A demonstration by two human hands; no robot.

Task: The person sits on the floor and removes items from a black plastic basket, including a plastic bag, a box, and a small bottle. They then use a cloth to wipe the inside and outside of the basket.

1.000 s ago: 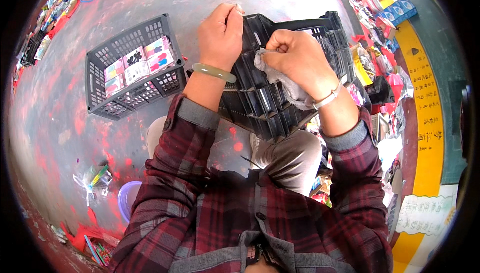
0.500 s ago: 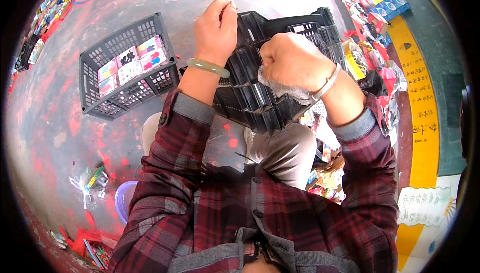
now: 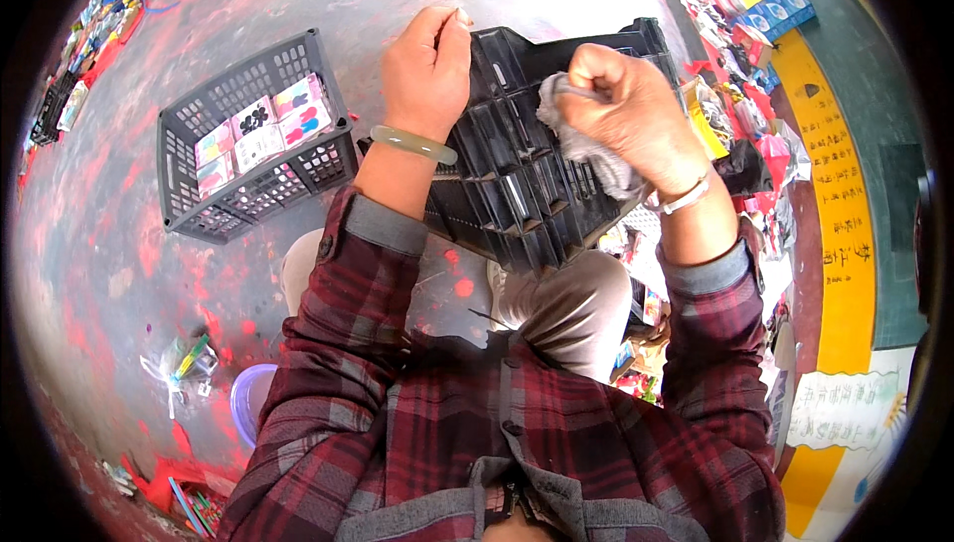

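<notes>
A black ribbed plastic crate (image 3: 509, 184) is held tilted in front of me, above my knees. My left hand (image 3: 429, 65) is closed at its upper left edge, seemingly gripping the rim; the crate side of the fingers is hidden. Bunched in my right hand (image 3: 644, 115) is a light grey cloth (image 3: 586, 140), its fingers closed around one end. The cloth hangs against the crate's right part, over the ribs. Part of the crate's right side is covered by the cloth and that hand.
A dark grey plastic basket (image 3: 224, 219) with several colourful packets (image 3: 260, 147) stands on the floor to my left. Lower left are a purple basin (image 3: 244, 403) and a clear plastic bag (image 3: 179, 368). Heaped goods (image 3: 765, 159) line the right side, beside a green board (image 3: 845, 75).
My right hand has moved rightward with the cloth and turned, showing more of the cloth. My left hand and the crate have hardly shifted.
</notes>
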